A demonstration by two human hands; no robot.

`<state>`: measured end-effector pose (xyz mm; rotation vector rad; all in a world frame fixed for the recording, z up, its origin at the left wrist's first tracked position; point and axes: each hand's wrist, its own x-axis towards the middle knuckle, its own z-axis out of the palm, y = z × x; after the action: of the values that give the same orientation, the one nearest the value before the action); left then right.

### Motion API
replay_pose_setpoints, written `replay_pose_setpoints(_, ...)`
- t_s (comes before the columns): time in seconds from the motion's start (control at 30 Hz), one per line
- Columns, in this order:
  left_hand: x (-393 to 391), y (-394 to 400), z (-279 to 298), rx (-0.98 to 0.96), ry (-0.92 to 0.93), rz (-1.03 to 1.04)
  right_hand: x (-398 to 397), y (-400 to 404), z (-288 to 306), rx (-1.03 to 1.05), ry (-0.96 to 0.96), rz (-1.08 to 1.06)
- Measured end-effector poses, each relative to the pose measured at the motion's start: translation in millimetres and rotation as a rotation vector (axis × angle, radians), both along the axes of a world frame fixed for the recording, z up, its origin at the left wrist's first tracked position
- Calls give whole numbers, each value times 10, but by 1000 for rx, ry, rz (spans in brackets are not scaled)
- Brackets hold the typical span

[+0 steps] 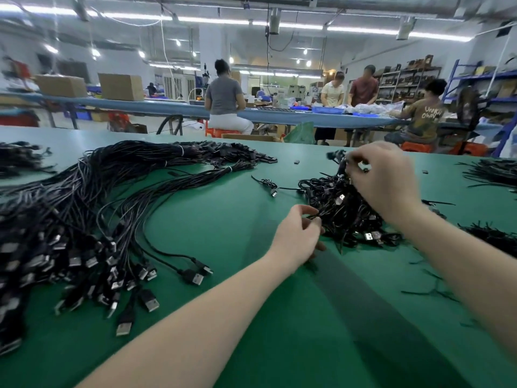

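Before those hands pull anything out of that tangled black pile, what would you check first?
1. Left hand has a firm pinch on the black strand at the pile's near left edge: ok.
2. Right hand holds just one cable: cannot tell. Its fingers curl into the top of the heap of short cables, and the picture is blurred there.
3. Heap is free of tangles: not ok. The cables lie crossed over each other.
4. Long cable bundles lie apart from the heap: ok.
5. Loose coiled cable lies clear of the hands on the green table: ok.
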<state>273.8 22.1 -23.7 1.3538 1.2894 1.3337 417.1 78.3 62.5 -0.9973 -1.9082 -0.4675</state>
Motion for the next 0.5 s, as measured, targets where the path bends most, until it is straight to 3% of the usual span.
replay_pose_setpoints(0.07, -2, 59, 48, 119, 149, 93, 104, 325, 327, -154, 25, -200)
replay_pose_setpoints(0.13, -179, 180, 194, 162, 286, 192, 96, 482, 460, -480, 42, -409)
replay_pose_setpoints(0.2, -550, 347, 381, 40, 559, 246, -96, 428, 359, -646, -24, -516)
replay_pose_setpoints(0.27, -1046, 406, 539, -208, 896, 299, -358, 218, 35, -602, -31, -393)
replay_pose_setpoints(0.37, -1747, 203, 693, -446, 1458, 417, -689, -295, -628, -566, 7, -23)
replay_pose_setpoints(0.43, -2162, 28, 727, -645, 1623, 435, -778, -509, -896, -562, -43, 180)
replay_pose_setpoints(0.5, -2525, -103, 681, -843, 1664, 392, -814, -520, -981, -585, -126, 284)
